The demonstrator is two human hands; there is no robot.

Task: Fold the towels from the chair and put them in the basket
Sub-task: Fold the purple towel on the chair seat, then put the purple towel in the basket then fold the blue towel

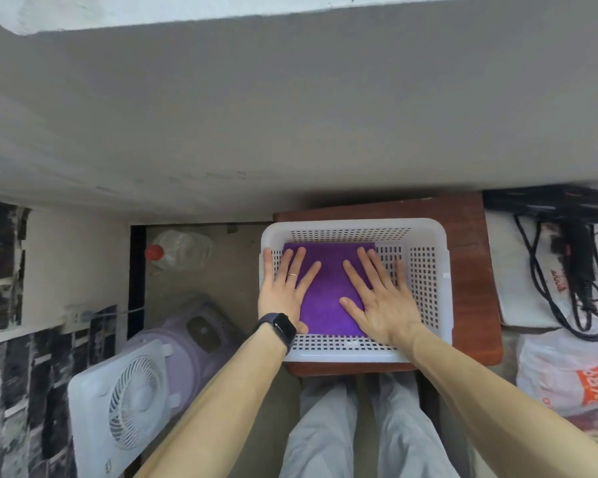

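- Brown wooden worktop: it carries the basket, with the person's legs at its near edge. No chair and no other towels are in view, so how many are left to fold cannot be told.
- White perforated plastic basket: it sits square on the worktop and holds one towel. At least one towel looks done.
- White plastic shopping bag, near right: an orange label with white digits, seen upside down and cut by the frame edge (something like "687", though I would not swear to it).
- White cloth bag, right, under a black hair dryer: a small red word, too small to read.
- Purple towel: folded flat on the basket floor, towards its left side.
- Right hand: grip released, fingers straight and spread, palm pressing the towel's right part.
- Left hand: also flat and released, resting on the towel's left edge, outer fingers against the basket's left wall.
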